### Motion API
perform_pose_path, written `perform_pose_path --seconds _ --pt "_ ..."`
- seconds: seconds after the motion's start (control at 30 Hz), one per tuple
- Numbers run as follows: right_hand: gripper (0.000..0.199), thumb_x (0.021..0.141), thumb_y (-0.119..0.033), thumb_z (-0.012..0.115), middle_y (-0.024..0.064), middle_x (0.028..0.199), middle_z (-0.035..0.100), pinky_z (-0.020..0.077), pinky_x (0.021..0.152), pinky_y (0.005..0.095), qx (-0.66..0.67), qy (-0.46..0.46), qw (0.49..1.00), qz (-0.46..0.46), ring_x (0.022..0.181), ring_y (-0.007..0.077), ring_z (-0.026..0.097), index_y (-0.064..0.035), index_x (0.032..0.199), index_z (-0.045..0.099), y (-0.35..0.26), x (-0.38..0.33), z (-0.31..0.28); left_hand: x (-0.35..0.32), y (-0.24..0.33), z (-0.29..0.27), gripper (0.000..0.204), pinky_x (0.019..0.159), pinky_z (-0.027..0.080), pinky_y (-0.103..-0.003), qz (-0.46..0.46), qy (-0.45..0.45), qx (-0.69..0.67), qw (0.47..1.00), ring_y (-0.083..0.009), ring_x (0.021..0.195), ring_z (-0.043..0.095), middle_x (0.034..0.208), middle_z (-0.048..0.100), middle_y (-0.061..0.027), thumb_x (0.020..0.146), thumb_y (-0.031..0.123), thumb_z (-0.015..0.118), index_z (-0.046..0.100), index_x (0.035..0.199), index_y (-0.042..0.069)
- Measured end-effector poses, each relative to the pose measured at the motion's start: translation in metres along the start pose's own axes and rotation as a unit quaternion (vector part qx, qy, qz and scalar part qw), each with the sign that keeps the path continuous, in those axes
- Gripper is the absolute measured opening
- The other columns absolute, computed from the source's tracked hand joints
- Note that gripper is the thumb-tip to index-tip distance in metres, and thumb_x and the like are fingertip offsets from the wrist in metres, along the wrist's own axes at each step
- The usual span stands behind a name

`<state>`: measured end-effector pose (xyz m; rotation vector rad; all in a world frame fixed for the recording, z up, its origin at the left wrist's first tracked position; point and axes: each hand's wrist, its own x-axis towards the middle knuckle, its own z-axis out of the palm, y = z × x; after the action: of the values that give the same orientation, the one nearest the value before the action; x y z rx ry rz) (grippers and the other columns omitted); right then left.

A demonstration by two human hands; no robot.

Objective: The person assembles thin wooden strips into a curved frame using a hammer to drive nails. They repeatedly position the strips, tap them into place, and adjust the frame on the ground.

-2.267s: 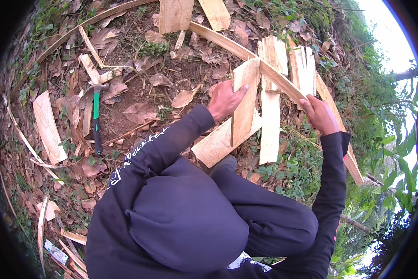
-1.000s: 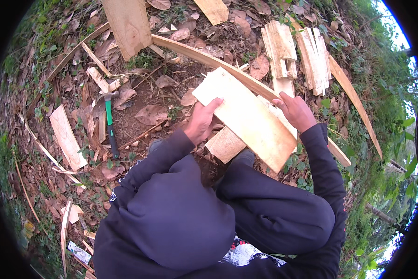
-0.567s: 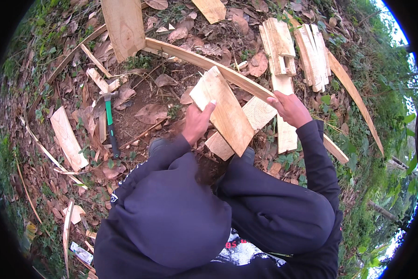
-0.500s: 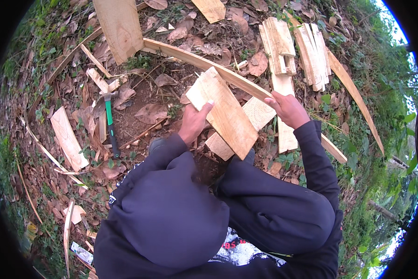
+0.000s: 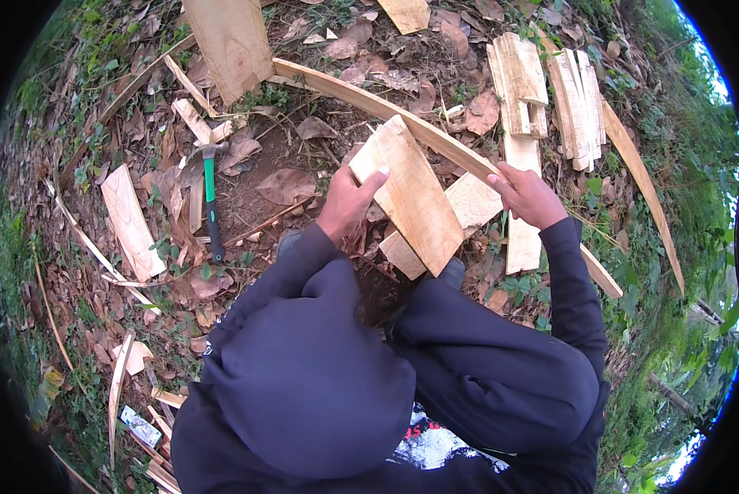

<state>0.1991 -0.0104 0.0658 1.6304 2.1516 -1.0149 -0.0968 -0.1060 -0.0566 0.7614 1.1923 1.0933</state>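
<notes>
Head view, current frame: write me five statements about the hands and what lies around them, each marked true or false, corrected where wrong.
1. The left hand grips a short board. True.
2. The hammer lies on the ground, left of both hands. True.
3. The right hand is empty. False: it grips a long wooden strip.
4. The hammer's handle is entirely red. False: it is green and black.
5. Dry leaves lie near the hammer. True.
</notes>
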Motion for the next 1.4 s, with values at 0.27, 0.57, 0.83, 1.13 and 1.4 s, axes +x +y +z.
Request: perform_pose_path --seconds 0.27,0.57,0.83,1.13,1.4 --pt "0.055 0.096 -0.053 0.058 0.0092 0.064 0.063 0.0519 0.054 0.0291 0.111 -0.067 0.991 0.041 0.055 0.015 0.063 0.0008 0.102 0.065 -0.018 0.024 0.011 0.024 0.033 -0.03 0.043 0.084 0.047 -0.026 0.0 -0.102 0.123 0.987 -0.0095 0.093 0.059 0.104 0.066 -0.0048 0.088 0.025 0.072 0.061 0.119 -0.003" --pt "0.051 0.104 -0.046 0.045 0.0202 0.076 0.067 0.0518 0.074 0.0461 0.078 -0.054 0.995 0.022 0.071 0.0333 0.069 0.0013 0.113 0.06 -0.045 0.077 0.047 0.068 0.03 -0.022 0.052 0.068 0.049 -0.043 -0.013 -0.14 0.405 0.903 -0.0314 0.073 0.067 0.077 0.065 -0.0245 0.094 0.041 0.058 0.065 0.09 -0.011" --pt "0.051 0.104 -0.052 0.039 0.0273 0.077 0.064 0.0475 0.071 0.0568 -0.031 0.081 0.995 -0.052 0.08 0.0478 0.064 -0.0045 0.104 0.057 -0.027 0.09 0.081 0.057 0.043 -0.01 0.049 0.081 0.052 -0.051 -0.067 -0.096 0.459 0.881 -0.0464 0.089 0.068 0.086 0.067 -0.0328 0.094 0.035 0.055 0.066 0.09 -0.012" --pt "0.049 0.104 -0.05 0.038 0.0243 0.073 0.064 0.0511 0.068 0.0552 -0.091 0.134 0.986 -0.047 0.076 0.045 0.065 -0.006 0.101 0.059 -0.022 0.085 0.059 0.04 0.024 -0.018 0.065 0.078 0.061 -0.033 -0.157 -0.134 -0.003 0.978 -0.0124 0.101 0.066 0.116 0.062 -0.0073 0.095 0.044 0.063 0.045 0.141 0.002" --pt "0.049 0.103 -0.048 0.044 0.0221 0.077 0.066 0.0515 0.072 0.0526 -0.148 0.143 0.977 -0.055 0.079 0.0425 0.066 -0.0036 0.103 0.065 -0.076 0.069 0.003 -0.009 0.005 0.029 0.049 0.094 0.05 -0.038 0.029 0.053 0.026 0.998 -0.0272 0.108 0.066 0.119 0.067 -0.0213 0.092 0.022 0.068 0.054 0.127 -0.01"
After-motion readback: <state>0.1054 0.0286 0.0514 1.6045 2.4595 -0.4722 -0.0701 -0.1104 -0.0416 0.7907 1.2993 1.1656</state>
